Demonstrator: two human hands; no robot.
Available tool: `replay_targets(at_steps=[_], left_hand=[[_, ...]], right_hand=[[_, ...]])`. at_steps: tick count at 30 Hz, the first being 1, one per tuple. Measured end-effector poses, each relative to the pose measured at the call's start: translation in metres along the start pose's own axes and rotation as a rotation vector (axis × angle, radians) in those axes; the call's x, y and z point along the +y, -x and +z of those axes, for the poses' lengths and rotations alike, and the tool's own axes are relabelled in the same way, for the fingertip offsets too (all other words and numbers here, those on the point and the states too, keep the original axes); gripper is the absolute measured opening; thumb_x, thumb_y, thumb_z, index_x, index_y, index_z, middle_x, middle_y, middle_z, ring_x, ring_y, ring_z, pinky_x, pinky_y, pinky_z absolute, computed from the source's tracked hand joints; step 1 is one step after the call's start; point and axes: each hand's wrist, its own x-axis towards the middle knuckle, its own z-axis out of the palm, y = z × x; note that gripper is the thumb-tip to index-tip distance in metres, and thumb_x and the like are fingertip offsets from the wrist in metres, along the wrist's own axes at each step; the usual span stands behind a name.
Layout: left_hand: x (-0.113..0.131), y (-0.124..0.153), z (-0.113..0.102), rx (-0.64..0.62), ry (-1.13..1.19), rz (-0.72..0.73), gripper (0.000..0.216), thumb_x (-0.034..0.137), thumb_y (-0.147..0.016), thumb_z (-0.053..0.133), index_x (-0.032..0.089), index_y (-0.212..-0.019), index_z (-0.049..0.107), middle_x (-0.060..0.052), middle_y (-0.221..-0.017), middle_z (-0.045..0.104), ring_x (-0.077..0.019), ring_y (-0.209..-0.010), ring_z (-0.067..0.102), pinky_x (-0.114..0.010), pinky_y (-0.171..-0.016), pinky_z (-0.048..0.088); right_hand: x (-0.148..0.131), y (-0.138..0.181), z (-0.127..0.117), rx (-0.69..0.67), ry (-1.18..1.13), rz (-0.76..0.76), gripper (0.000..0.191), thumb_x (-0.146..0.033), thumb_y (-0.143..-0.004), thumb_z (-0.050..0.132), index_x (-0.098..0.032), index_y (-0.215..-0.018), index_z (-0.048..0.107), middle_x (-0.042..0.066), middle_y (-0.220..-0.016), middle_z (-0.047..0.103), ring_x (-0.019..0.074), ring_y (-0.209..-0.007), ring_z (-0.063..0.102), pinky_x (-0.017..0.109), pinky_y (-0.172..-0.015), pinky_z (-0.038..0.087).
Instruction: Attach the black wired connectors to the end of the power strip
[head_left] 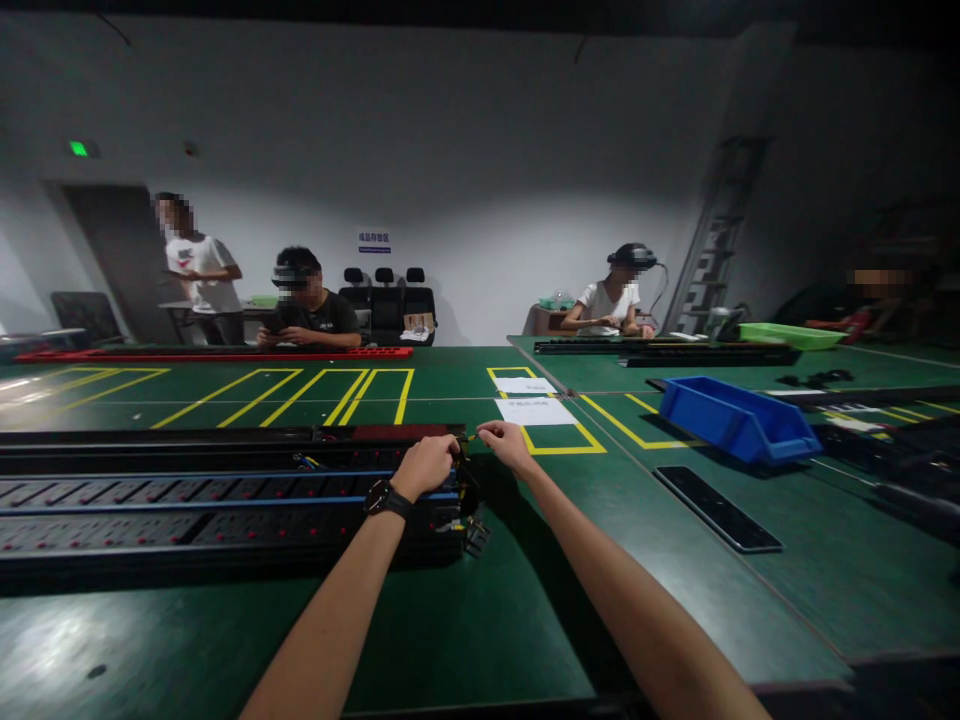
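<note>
Several long black power strips lie side by side on the green table, running off to the left. My left hand, with a watch on its wrist, is closed at the right end of the strips. My right hand is pinched just beyond that end, on a thin wire or small part too small to name. Loose wires and a dark plug stick out of the strips' right end, below my hands.
White paper sheets lie inside yellow floor-style markings. A blue bin and a flat black plate sit to the right. A red strip and other black strips lie farther back, where several people work; a green tray is far right.
</note>
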Motion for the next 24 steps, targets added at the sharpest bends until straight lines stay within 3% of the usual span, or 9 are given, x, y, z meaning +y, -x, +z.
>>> replay_targets(at_steps=[7, 12, 16, 20, 24], left_hand=[[0.001, 0.0, 0.0, 0.004, -0.004, 0.003, 0.035, 0.015, -0.09, 0.047, 0.025, -0.113, 0.071, -0.008, -0.113, 0.076, -0.0239, -0.105, 0.07, -0.032, -0.092, 0.051], [0.003, 0.0, -0.002, -0.008, 0.001, -0.006, 0.034, 0.014, -0.091, 0.047, 0.025, -0.112, 0.071, -0.008, -0.112, 0.076, -0.0229, -0.104, 0.071, -0.031, -0.091, 0.051], [0.001, -0.001, 0.0, -0.009, 0.001, -0.005, 0.034, 0.014, -0.09, 0.047, 0.025, -0.112, 0.071, -0.007, -0.112, 0.076, -0.0229, -0.104, 0.071, -0.031, -0.09, 0.051], [-0.003, -0.004, 0.005, -0.007, -0.001, -0.003, 0.036, 0.014, -0.089, 0.047, 0.026, -0.113, 0.071, -0.007, -0.112, 0.076, -0.023, -0.105, 0.071, -0.031, -0.092, 0.051], [-0.003, -0.004, 0.005, 0.001, 0.001, 0.002, 0.035, 0.014, -0.089, 0.047, 0.026, -0.113, 0.071, -0.007, -0.111, 0.077, -0.0238, -0.104, 0.071, -0.032, -0.092, 0.052]], right_hand=[[-0.005, 0.004, 0.0, -0.028, -0.099, 0.032, 0.033, -0.039, -0.076, 0.065, -0.014, -0.095, 0.079, 0.002, -0.065, 0.067, 0.014, -0.059, 0.054, 0.025, -0.056, 0.04], [-0.006, 0.003, 0.002, 0.017, 0.056, 0.029, 0.026, -0.032, -0.078, 0.062, -0.017, -0.089, 0.079, 0.002, -0.065, 0.068, 0.0158, -0.061, 0.056, 0.026, -0.059, 0.042], [-0.007, 0.008, 0.004, 0.036, 0.173, -0.054, 0.02, -0.028, -0.083, 0.061, -0.019, -0.089, 0.079, 0.004, -0.077, 0.073, 0.0184, -0.071, 0.062, 0.028, -0.07, 0.048], [-0.009, 0.015, 0.011, 0.024, 0.417, -0.164, 0.021, -0.023, -0.092, 0.058, -0.021, -0.099, 0.077, 0.007, -0.097, 0.075, 0.0198, -0.089, 0.066, 0.029, -0.084, 0.047], [-0.011, 0.019, 0.016, 0.064, 0.568, -0.162, 0.026, -0.019, -0.095, 0.055, -0.019, -0.115, 0.072, 0.01, -0.107, 0.072, 0.0203, -0.097, 0.065, 0.028, -0.086, 0.045]])
